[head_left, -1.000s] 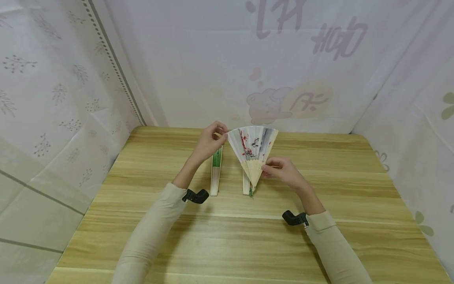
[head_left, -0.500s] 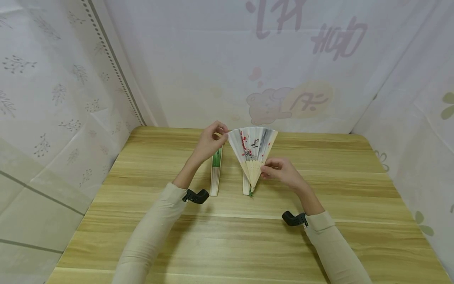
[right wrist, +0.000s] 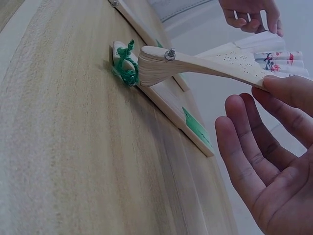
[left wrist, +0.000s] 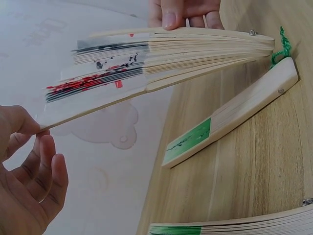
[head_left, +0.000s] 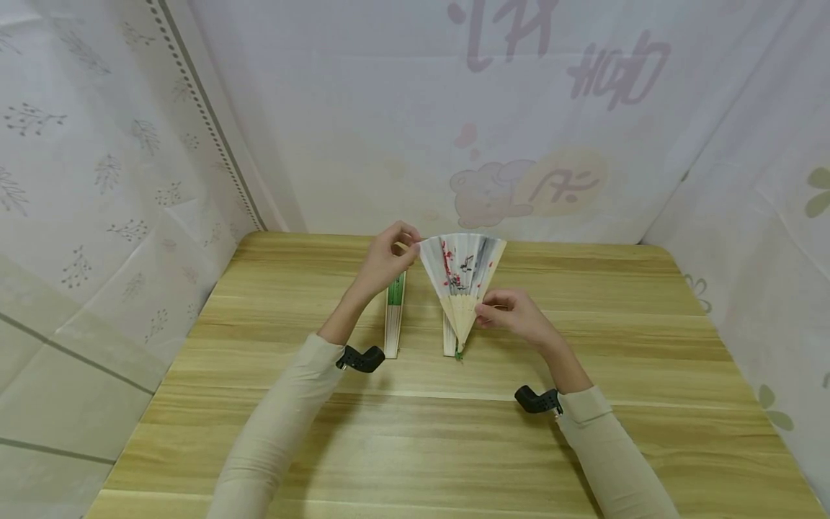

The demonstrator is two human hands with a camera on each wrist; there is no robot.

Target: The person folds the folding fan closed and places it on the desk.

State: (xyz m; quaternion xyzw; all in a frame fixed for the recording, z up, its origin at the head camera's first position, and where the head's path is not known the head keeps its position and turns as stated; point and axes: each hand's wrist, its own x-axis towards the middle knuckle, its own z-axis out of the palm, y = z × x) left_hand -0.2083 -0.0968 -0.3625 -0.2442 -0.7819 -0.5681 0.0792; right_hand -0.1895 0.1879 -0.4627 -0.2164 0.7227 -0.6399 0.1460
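A partly spread folding fan [head_left: 462, 267], white with red blossoms and a dark bird over pale ribs, is held up above the table by both hands. My left hand [head_left: 384, 259] pinches the tip of its left outer rib between thumb and index finger. Lower on the opposite side, my right hand [head_left: 515, 313] pinches the right outer rib [right wrist: 230, 73] with thumb and index finger, its other fingers loosely bent. Under the spread fan lies a folded fan with a green end [left wrist: 188, 142], largely hidden in the head view. A green cord [right wrist: 126, 68] shows near the pivot ends.
Another folded green fan [head_left: 395, 317] lies to the left on the wooden table [head_left: 415, 447], below my left hand. Behind the table hangs a printed pale curtain [head_left: 363, 144], with more curtain at both sides. Each wrist wears a black camera [head_left: 363, 358].
The spread fan has narrowed slightly, its upper left corner shifting right together with my left hand. My right hand has moved very slightly left.
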